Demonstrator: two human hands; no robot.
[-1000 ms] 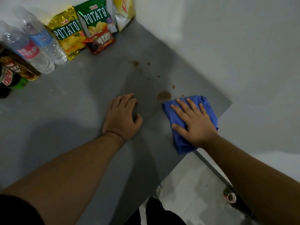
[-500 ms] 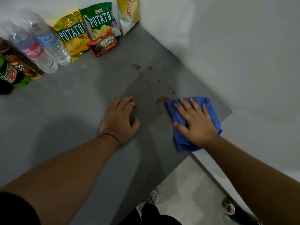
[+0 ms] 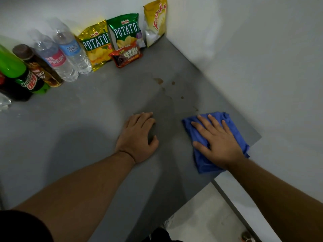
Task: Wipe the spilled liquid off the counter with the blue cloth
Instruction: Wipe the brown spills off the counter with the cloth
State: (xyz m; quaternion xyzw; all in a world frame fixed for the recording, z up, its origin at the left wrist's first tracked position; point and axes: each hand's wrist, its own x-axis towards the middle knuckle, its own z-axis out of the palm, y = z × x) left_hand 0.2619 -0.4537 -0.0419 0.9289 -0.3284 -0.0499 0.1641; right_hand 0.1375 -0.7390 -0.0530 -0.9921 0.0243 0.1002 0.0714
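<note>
While brown drops (image 3: 160, 81) dot counter (image 3: 87, 119), R hand (image 3: 216, 142) flat, fingers spread on blue cloth (image 3: 201, 162), L hand (image 3: 138, 137) flat, empty.

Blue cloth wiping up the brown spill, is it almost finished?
Not quite. The right hand presses the blue cloth flat on the counter, near its right edge, and no puddle shows beside the cloth. Still left: a brown spot farther back, plus smaller brown drops and a faint streak trailing toward the cloth. The left hand just rests flat on the counter.
</note>
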